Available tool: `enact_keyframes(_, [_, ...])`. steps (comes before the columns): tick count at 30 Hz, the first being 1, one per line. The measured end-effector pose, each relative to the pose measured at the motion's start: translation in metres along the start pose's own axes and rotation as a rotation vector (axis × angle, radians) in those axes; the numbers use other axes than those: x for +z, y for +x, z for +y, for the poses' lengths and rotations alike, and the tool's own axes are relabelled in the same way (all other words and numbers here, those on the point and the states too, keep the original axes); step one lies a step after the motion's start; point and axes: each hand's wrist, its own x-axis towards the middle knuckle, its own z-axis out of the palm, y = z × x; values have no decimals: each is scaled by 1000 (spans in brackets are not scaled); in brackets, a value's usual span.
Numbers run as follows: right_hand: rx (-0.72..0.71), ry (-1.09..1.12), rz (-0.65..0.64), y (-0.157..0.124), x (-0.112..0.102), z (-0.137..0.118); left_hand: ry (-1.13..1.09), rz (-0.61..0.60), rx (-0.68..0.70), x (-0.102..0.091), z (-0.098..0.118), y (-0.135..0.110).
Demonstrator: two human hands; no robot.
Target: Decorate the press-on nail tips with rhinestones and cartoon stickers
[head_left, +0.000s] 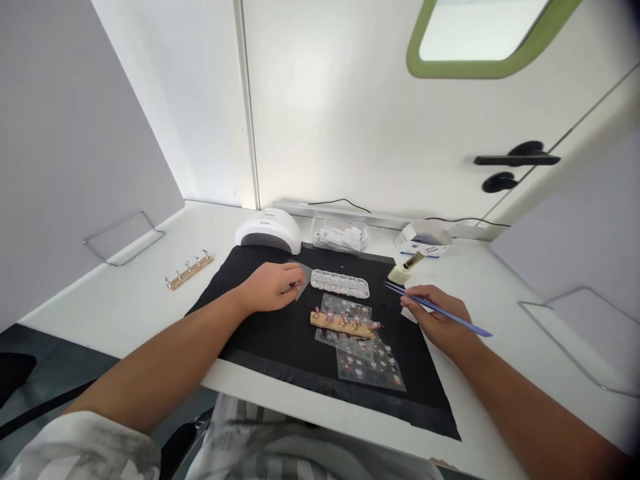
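My left hand (275, 285) is closed at the left of the black mat, fingers curled against a small clear sheet (304, 272); the palm hides most of it. Blue tweezers (445, 311) rest in my right hand (443, 317), their tips pointing left over the mat. Between the hands lies a clear compartment case (340, 284) with small pieces inside. Nearer me, a wooden strip (343, 325) carries several decorated nail tips on stands. It sits on clear sticker sheets (373, 369) with small printed figures. A small white piece (409, 315) shows beneath my right hand.
A white nail lamp (269, 230) stands at the back of the black mat (280, 340). Behind are a clear box of white packets (340, 237) and an opened carton (424, 239). A bottle (400, 273) leans a brush cap (414, 260). Another stand strip (189, 272) lies left.
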Motion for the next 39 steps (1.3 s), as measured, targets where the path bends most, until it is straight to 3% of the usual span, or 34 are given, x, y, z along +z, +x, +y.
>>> enact_keyframes(11, [123,0,-3,0,2,6,-116,35,-204,-8,-13,-5])
enact_keyframes(28, [19,-62,-3,-6,1,10,-111,-90,-217,-7,-5,-4])
enact_keyframes(31, [-68,-110,23,-5,-2,2,-87,-111,-220,-7,-5,-4])
enact_keyframes(36, [-196,-151,199,10,-17,-14,-79,-148,-210,-6,-3,-3])
enact_keyframes(39, [-173,-83,275,30,-27,-23,-92,-158,-202,-4,-2,-3])
